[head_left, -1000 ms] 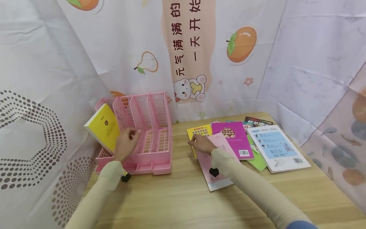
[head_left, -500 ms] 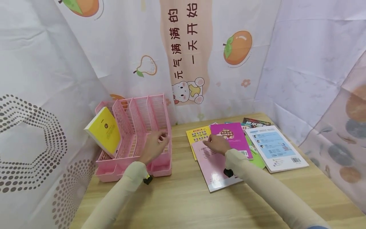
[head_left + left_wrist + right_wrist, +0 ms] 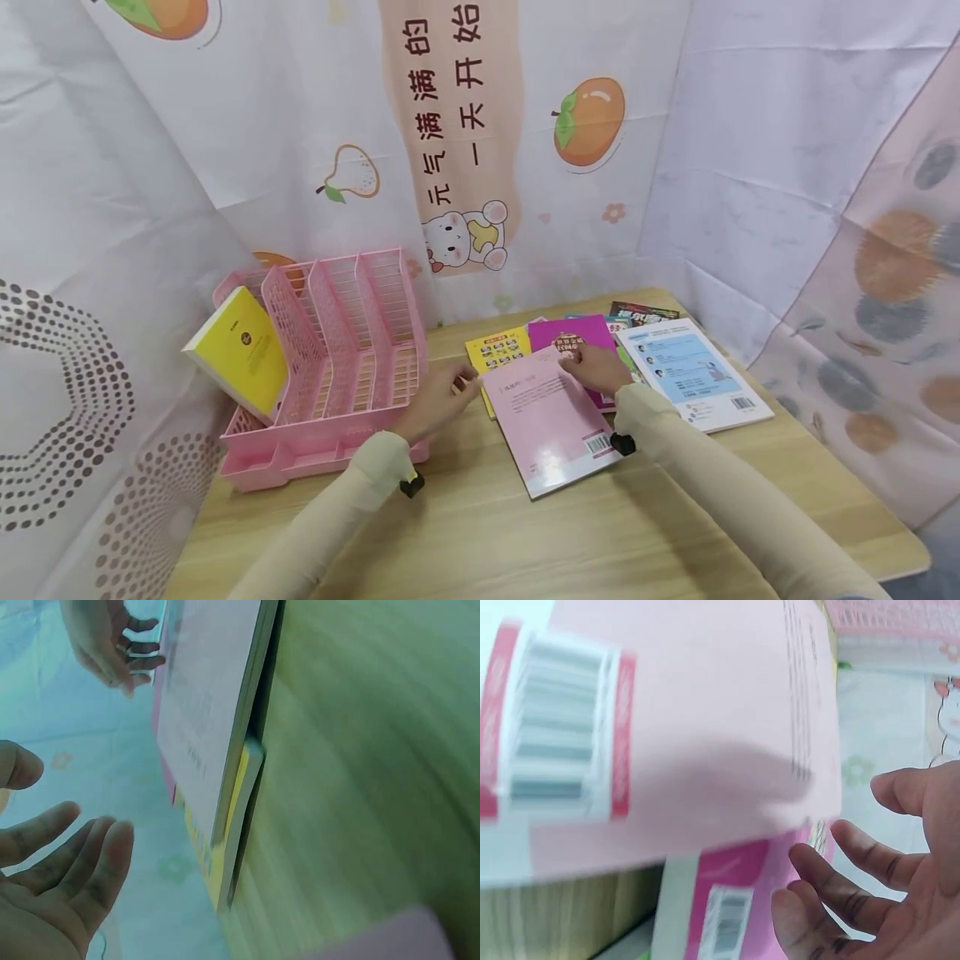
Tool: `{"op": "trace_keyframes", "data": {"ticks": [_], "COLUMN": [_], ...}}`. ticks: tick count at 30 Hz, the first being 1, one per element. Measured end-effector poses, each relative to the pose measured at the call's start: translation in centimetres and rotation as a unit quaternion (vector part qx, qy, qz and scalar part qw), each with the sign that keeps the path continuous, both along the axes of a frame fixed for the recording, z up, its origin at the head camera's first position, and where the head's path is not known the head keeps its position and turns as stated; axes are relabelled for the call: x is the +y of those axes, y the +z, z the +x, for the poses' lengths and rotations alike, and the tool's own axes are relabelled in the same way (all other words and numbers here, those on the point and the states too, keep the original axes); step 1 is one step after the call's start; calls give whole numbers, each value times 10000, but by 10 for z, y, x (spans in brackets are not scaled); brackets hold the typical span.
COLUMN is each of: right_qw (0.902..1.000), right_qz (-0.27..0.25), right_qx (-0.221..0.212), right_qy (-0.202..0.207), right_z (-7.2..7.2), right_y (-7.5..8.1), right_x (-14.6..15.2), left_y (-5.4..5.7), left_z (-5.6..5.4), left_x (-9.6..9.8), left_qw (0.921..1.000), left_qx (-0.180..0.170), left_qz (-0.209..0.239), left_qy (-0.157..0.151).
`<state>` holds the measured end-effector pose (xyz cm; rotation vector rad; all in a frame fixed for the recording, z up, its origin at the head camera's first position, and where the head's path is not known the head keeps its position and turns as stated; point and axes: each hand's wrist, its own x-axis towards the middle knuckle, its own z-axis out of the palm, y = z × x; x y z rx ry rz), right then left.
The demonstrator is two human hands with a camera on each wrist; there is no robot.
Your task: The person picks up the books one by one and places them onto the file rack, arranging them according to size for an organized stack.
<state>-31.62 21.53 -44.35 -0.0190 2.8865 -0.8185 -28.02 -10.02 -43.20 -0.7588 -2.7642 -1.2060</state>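
A pale pink book with a barcode lies on top of a yellow book and a magenta book. My left hand is just left of the pink book, its loosely bent fingers spread apart and holding nothing in the left wrist view. At the pink book's upper right edge is my right hand. Its fingers are spread beside that edge, over the magenta book, in the right wrist view.
A pink file rack with several slots stands at the left; a yellow book leans in its leftmost slot. A white-and-blue book and a dark-covered book lie at the right of the wooden table. Printed cloth hangs behind.
My left hand has moved right, from the yellow book in the rack to the pink book's left side. My right hand has shifted from over the pink book to its right edge.
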Motion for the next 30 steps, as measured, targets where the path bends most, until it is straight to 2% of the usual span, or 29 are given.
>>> {"op": "trace_keyframes", "data": {"ticks": [3, 6, 8, 10, 12, 14, 16, 17, 18, 22, 26, 30], "right_qw": [10000, 9997, 9993, 9986, 9977, 9963, 9948, 9934, 9916, 9824, 9793, 9812], "right_qz": [-15, -99, -61, 39, 145, 180, 77, 11, -92, -514, -512, -399], "right_qx": [-31, -217, -357, -525, -666, -837, -995, -1109, -1232, -1679, -1914, -1885], "right_qy": [44, 51, 55, 4, -40, 27, 210, 298, 395, 638, 414, 98], "right_z": [-2, -2, 0, 3, 5, 8, 12, 13, 14, 14, 17, 22], "right_y": [-4, -7, -8, -8, -7, -6, -5, -4, -3, -1, 5, 8], "right_x": [6, 14, 20, 26, 32, 35, 36, 35, 34, 29, 21, 14], "left_y": [-7, -13, -19, -25, -31, -37, -42, -44, -47, -52, -51, -51], "left_z": [4, 6, 7, 7, 8, 10, 12, 13, 14, 15, 15, 15], "left_x": [4, 7, 10, 13, 14, 16, 18, 19, 21, 28, 33, 34], "left_qw": [9987, 9964, 9944, 9899, 9799, 9646, 9514, 9473, 9447, 9467, 9472, 9471], "left_qx": [-492, -762, -840, -1063, -1586, -2203, -2675, -2815, -2899, -2928, -2961, -2962], "left_qz": [-143, -345, -548, -719, -841, -965, -980, -986, -984, -863, -838, -809], "left_qy": [-56, -159, -327, -610, -867, -1085, -1168, -1171, -1177, -1027, -900, -934]}}
